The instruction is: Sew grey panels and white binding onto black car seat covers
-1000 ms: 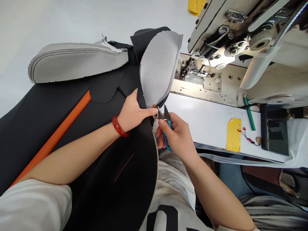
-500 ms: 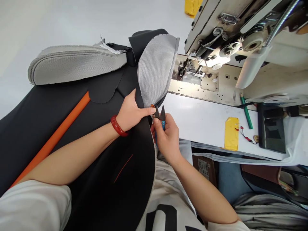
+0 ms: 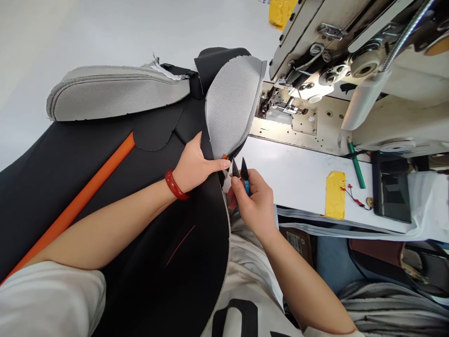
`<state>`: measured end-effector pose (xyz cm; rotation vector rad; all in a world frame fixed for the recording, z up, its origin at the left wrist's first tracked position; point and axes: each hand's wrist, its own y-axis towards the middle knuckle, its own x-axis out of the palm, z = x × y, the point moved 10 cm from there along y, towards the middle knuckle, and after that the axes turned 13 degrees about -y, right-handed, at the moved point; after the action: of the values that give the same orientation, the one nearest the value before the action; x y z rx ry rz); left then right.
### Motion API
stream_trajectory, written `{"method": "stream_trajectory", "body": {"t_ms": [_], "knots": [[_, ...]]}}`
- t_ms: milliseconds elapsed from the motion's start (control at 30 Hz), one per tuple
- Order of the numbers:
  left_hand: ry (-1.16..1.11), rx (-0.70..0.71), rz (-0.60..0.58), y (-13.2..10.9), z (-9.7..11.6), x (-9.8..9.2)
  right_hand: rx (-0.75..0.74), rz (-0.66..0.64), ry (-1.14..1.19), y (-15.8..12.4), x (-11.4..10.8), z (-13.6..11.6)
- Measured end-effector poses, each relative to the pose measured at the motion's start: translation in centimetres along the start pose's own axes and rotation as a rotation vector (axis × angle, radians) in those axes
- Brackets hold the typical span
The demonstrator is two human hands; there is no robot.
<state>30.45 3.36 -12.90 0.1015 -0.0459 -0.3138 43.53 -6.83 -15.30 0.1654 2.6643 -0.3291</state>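
Note:
My left hand grips the edge of a black sewn cover, thumb on top and the other fingers hidden beneath the material. A rounded grey mesh panel of the cover rises just beyond the thumb, with a small orange tab at its lower end. In my right hand is a pair of thread snips with a blue part; the two dark blades stand apart, pointing away from me beside the left thumb. An orange strip runs along the cover on the left.
A sewing machine with its lamp lit stands at the right. Before it on the white table lie a green pencil, a yellow taped piece and a dark tray-like object. Another grey mesh part rests at the upper left.
My right hand has drawn the snips a little to the right, away from the cover's edge. The left hand and the cover appear slightly further right in view.

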Motion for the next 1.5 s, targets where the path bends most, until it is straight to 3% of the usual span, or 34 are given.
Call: {"method": "stream_trajectory", "body": {"t_ms": [267,367,433,600,800,900,1100,1200,1300,1400,1500], "knots": [[0.040,0.019,0.011,-0.2,0.6,0.0,0.092,-0.176,0.162,0.2,1.1,-0.3],[0.037,0.015,0.012,-0.2,0.4,-0.1,0.061,-0.184,0.181,0.1,1.3,-0.1],[0.037,0.019,0.008,-0.1,0.2,-0.1,0.006,-0.102,0.136,0.2,0.6,0.0],[0.110,0.034,-0.033,-0.1,0.3,0.2,-0.115,0.320,-0.079,0.9,-2.9,-0.7],[0.257,0.057,-0.040,-0.3,1.0,0.5,-0.254,0.436,-0.250,2.7,-2.7,-2.6],[0.289,0.070,-0.036,-0.4,1.2,0.5,-0.206,0.384,-0.231,3.2,-2.8,-2.4],[0.365,0.094,-0.078,-0.3,0.5,0.4,-0.075,0.041,0.087,2.5,-1.2,-1.2],[0.430,0.116,-0.092,-0.2,0.5,0.5,-0.067,0.152,0.137,1.4,-2.6,-0.9],[0.490,0.122,-0.048,-1.1,1.9,1.0,-0.086,0.289,0.172,0.4,-4.2,-1.1],[0.496,0.118,-0.083,-3.5,4.1,3.3,-0.109,0.171,0.194,0.4,-3.7,-1.8],[0.480,0.234,-0.284,-6.9,6.4,7.2,-0.164,0.075,0.225,0.7,-3.6,-2.4]]}}
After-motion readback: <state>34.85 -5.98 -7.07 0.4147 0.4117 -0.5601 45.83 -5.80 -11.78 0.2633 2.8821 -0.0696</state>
